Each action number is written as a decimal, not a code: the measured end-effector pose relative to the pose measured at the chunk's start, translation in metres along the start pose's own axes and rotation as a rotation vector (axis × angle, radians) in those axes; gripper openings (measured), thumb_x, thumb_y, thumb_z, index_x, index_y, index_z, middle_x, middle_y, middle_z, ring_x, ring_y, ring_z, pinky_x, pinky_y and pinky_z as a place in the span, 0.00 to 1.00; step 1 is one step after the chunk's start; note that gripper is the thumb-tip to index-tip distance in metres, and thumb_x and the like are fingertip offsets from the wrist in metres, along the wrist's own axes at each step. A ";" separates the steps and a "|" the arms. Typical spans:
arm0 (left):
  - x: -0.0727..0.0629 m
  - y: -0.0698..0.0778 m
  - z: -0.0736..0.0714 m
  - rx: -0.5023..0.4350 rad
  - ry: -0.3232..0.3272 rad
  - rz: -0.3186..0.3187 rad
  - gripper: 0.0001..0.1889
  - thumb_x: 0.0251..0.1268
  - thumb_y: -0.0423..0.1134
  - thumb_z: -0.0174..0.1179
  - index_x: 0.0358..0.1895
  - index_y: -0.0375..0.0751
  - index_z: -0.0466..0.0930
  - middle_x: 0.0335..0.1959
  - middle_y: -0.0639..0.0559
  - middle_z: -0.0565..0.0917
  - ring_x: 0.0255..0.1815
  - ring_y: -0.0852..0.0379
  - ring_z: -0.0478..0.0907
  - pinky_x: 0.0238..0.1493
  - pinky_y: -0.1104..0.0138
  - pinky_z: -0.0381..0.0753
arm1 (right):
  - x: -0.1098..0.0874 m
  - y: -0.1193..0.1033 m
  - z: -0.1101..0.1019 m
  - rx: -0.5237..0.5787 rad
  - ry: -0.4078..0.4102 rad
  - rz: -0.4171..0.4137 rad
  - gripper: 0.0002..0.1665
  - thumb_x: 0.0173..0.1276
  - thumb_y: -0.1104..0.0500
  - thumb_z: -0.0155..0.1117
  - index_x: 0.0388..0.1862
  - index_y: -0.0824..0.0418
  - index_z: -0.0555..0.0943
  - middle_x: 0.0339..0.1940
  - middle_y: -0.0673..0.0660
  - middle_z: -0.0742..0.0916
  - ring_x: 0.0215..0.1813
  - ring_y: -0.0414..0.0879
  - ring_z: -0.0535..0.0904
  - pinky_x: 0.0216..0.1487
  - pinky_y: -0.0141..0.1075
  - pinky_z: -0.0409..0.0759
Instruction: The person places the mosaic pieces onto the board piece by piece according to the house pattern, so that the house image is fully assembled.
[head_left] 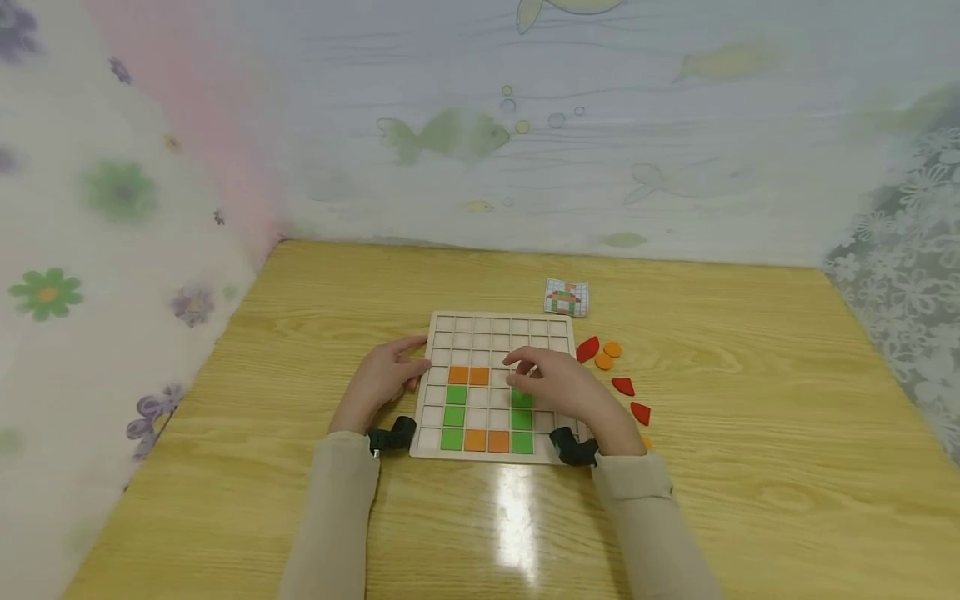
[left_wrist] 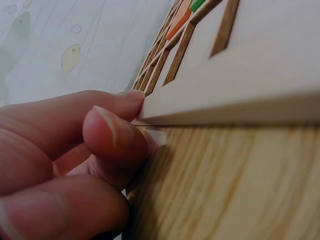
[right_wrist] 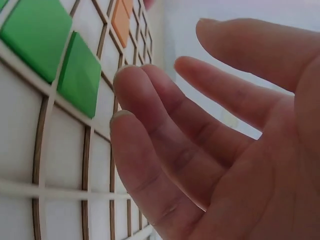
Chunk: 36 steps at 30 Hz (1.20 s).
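A wooden grid board (head_left: 480,457) lies flat on the table, with green square tiles (head_left: 454,416) and orange square tiles (head_left: 479,376) in some of its cells. At the board's left edge rests my left hand (head_left: 381,377); in the left wrist view its index fingertip (left_wrist: 134,96) touches the rim. My right hand (head_left: 564,385) hovers over the right half of the board, fingers loosely bent and apart, holding nothing. It partly covers the upper tile of the right green column. In the right wrist view two green tiles (right_wrist: 80,75) sit near the fingertips.
Right of the board lie a red leaf-shaped piece (head_left: 588,349), orange discs (head_left: 604,362) and red quarter-round pieces (head_left: 623,386). An orange piece (head_left: 648,442) is half hidden by the right sleeve. Behind the board is a printed pattern card (head_left: 567,297). Painted walls border the table.
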<state>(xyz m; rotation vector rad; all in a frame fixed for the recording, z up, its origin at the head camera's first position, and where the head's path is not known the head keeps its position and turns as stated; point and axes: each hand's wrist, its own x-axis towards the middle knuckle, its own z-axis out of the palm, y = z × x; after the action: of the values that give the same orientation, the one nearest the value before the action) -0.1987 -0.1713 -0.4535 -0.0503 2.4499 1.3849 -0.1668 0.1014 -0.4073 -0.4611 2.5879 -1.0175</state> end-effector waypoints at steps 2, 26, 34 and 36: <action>-0.001 -0.001 -0.001 0.005 -0.002 -0.002 0.25 0.57 0.48 0.59 0.60 0.58 0.68 0.16 0.48 0.75 0.07 0.60 0.55 0.09 0.70 0.56 | -0.003 0.000 0.000 -0.006 -0.001 -0.014 0.17 0.65 0.49 0.55 0.52 0.50 0.76 0.38 0.46 0.79 0.40 0.43 0.74 0.40 0.38 0.72; 0.002 -0.002 -0.001 -0.004 -0.019 0.009 0.24 0.58 0.48 0.58 0.59 0.58 0.68 0.15 0.47 0.75 0.07 0.60 0.56 0.10 0.70 0.57 | -0.036 0.030 -0.017 -0.003 0.099 -0.015 0.15 0.66 0.50 0.54 0.49 0.52 0.78 0.34 0.47 0.81 0.35 0.40 0.75 0.35 0.36 0.73; 0.001 -0.003 -0.002 -0.009 -0.011 0.006 0.24 0.58 0.48 0.58 0.59 0.58 0.68 0.15 0.47 0.75 0.06 0.61 0.55 0.09 0.70 0.57 | -0.044 0.035 -0.020 0.008 0.070 -0.036 0.15 0.65 0.49 0.54 0.48 0.51 0.78 0.35 0.47 0.82 0.37 0.40 0.74 0.37 0.36 0.73; 0.001 -0.003 -0.002 -0.003 -0.009 0.009 0.23 0.59 0.48 0.58 0.59 0.58 0.68 0.15 0.47 0.75 0.06 0.61 0.56 0.08 0.70 0.58 | -0.048 0.037 -0.021 -0.010 0.067 -0.036 0.14 0.66 0.49 0.54 0.48 0.50 0.78 0.36 0.46 0.81 0.37 0.40 0.74 0.38 0.36 0.73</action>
<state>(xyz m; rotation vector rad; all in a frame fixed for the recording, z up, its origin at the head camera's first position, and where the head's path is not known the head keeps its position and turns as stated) -0.1997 -0.1742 -0.4551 -0.0337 2.4432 1.3894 -0.1391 0.1587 -0.4099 -0.4854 2.6536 -1.0487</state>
